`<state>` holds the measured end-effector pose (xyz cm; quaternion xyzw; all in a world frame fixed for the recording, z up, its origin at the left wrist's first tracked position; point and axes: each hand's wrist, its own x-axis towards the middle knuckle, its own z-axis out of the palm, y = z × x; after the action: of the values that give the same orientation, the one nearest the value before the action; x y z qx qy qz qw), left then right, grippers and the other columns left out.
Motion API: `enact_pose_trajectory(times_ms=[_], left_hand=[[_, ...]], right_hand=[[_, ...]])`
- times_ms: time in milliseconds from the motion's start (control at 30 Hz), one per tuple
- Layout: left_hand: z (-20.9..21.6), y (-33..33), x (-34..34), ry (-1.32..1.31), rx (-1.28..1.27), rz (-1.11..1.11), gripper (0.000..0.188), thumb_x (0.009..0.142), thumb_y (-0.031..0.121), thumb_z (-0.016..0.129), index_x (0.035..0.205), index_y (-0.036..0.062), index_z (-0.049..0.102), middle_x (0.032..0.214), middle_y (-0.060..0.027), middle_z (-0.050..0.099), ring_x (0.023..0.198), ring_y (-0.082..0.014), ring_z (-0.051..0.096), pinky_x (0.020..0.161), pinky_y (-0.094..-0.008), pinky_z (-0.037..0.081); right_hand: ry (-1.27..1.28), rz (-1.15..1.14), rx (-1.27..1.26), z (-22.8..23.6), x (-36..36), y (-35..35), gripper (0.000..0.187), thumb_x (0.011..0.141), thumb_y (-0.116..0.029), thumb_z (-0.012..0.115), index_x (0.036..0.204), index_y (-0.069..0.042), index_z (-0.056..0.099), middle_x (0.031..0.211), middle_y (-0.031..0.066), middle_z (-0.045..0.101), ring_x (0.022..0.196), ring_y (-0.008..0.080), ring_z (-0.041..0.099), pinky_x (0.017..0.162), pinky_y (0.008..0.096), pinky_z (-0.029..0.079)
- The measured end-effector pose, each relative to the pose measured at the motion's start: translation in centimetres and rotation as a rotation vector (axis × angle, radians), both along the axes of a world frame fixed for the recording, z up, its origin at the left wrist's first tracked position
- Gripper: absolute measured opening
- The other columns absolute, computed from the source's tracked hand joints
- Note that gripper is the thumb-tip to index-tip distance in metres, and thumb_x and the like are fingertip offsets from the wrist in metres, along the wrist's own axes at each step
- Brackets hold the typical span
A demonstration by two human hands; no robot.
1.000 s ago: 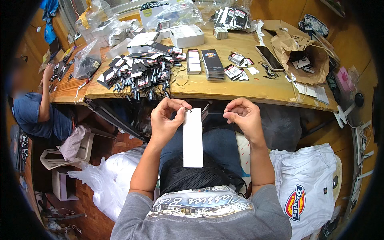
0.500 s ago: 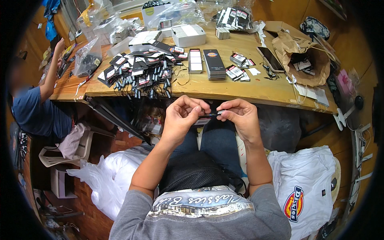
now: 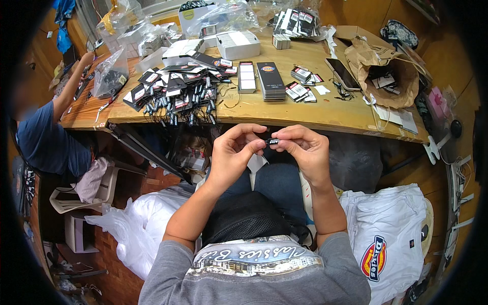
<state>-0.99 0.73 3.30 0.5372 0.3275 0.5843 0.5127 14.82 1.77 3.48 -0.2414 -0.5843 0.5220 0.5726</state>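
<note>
Big white lettering can be made out on the emblem (image 3: pixel 373 258), done in red, yellow and dark blue, on the white shirt (image 3: pixel 399 208). A smaller emblem is printed on the black tag stack (image 3: pixel 271 84). Pale script is splashed across the worn gray shirt (image 3: pixel 244 279). White characters are squeezed onto the small black piece (image 3: pixel 273 142), too tiny to be read tbh.

The small black piece (image 3: pixel 273 142), oblong and with white marking, lies nearly level, slightly toward two o'clock from the centre of view. The right hand (image 3: pixel 305 149) pinches it from three o'clock; the left hand (image 3: pixel 233 153) is at nine o'clock. Toward seven o'clock below it, a white card (image 3: pixel 256 163) appears tilted; their connection is not clear.
</note>
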Motion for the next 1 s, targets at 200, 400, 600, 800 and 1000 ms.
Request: enact_pose_trajectory(times_ms=[200,400,600,800,1000], left_hand=[[0.4,0.1,-0.4,0.158,0.038,-0.030,0.024,0.071,-0.002,0.059,0.094,-0.0036,0.050,0.067,-0.0039,0.054,0.061,-0.0084,0.052,0.056,-0.0190,0.044],[0.5,1.3,-1.1,0.118,0.045,-0.222,0.034,0.069,-0.003,0.061,0.099,-0.0029,0.047,0.070,-0.0041,0.053,0.064,-0.0078,0.052,0.058,-0.0186,0.043],[-0.2,1.6,-0.9,0.025,0.075,-0.277,0.041,0.064,-0.001,0.066,0.100,-0.0016,0.046,0.074,-0.0038,0.053,0.068,-0.0074,0.052,0.061,-0.0186,0.043],[-0.7,1.7,-1.0,0.036,0.049,-0.301,0.043,0.061,0.008,0.072,0.095,0.0011,0.047,0.079,-0.0018,0.052,0.075,-0.0081,0.050,0.067,-0.0213,0.040],[-2.3,1.7,-1.6,-0.137,-0.160,-0.796,0.047,0.077,0.036,0.054,0.106,0.0008,0.040,0.088,-0.0072,0.054,0.086,-0.0140,0.050,0.075,-0.0250,0.038]], right_hand=[[-0.091,-0.050,0.064,0.1,0.0,-0.2,0.012,0.071,0.011,0.052,0.081,0.006,0.058,0.084,0.0119,0.056,0.075,0.0159,0.057,0.068,0.0250,0.050],[-0.189,-0.021,0.126,0.6,0.6,-0.3,0.017,0.069,0.015,0.050,0.080,0.005,0.059,0.081,0.0112,0.057,0.073,0.0153,0.057,0.065,0.0234,0.049],[-0.132,0.059,0.075,0.4,0.5,-0.4,0.017,0.069,0.016,0.049,0.079,0.005,0.059,0.081,0.0114,0.057,0.072,0.0153,0.057,0.064,0.0231,0.048],[-0.121,0.108,0.074,0.4,0.4,-0.3,0.016,0.070,0.015,0.049,0.079,0.005,0.059,0.082,0.0112,0.057,0.070,0.0138,0.056,0.061,0.0222,0.047],[-0.078,0.031,0.115,3.2,0.8,0.0,0.015,0.072,0.013,0.049,0.079,0.004,0.058,0.083,0.0124,0.057,0.065,0.0124,0.055,0.055,0.0200,0.044]])
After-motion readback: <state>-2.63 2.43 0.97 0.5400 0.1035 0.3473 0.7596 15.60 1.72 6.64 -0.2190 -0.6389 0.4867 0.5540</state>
